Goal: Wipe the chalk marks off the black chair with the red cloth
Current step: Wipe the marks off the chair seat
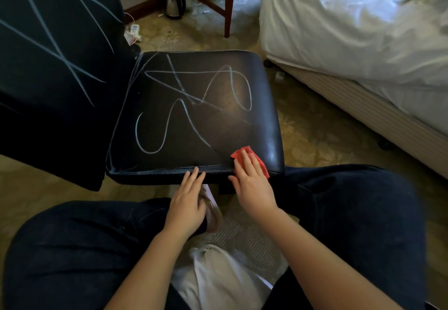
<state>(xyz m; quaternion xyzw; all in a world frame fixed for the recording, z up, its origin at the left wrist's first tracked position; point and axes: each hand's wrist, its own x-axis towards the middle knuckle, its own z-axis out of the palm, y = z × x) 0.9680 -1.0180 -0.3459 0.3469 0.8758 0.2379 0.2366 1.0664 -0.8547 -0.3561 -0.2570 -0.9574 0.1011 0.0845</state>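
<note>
Carpeted bedroom floor beside a bed [351,31]. Black chair [242,125]: chalk marks [180,100] cover seat and backrest almost entirely, so wiping has barely begun. Red cloth [237,155] lies at the seat's near right corner, pressed under the flat-fingered right hand [252,183]; the left hand [188,200], fingers straight, touches the front edge.

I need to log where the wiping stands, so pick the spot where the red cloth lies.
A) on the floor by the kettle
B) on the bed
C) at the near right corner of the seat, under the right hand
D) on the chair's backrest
C: the red cloth lies under the flat fingers of the right hand at the near right corner of the black chair seat.
</note>
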